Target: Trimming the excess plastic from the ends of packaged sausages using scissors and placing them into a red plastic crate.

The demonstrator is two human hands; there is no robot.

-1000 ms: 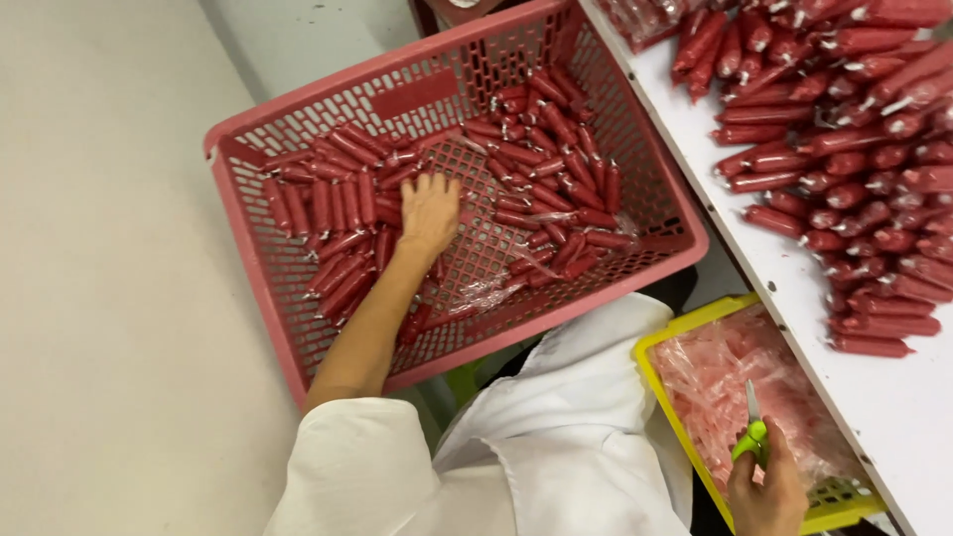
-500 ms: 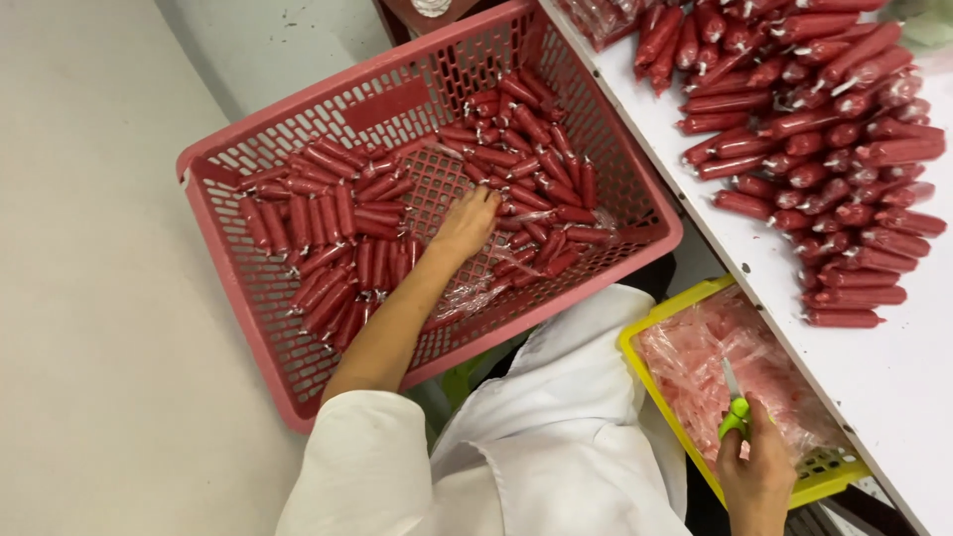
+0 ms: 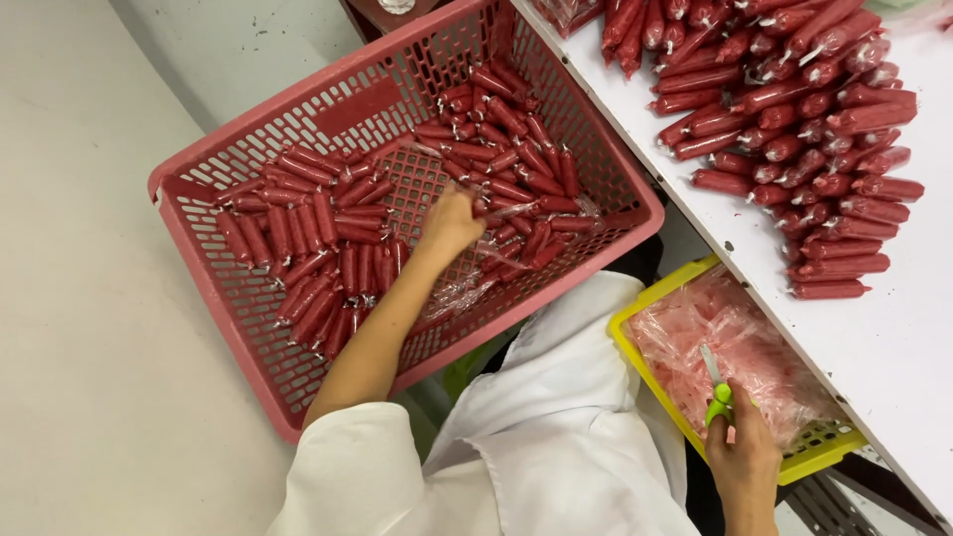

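Since shifting rightward, the left hand (image 3: 452, 220) pinches sausages (image 3: 516, 189); right hand (image 3: 740, 452) grips scissors (image 3: 717, 392).

Red sausages (image 3: 328, 248) in a pink lattice basket (image 3: 199, 288); more red sausages (image 3: 794, 119) on a white table (image 3: 893, 347); yellow tray (image 3: 635, 347) of pink wrappers (image 3: 745, 347); green-handled scissors (image 3: 717, 397); white coat (image 3: 536, 437).
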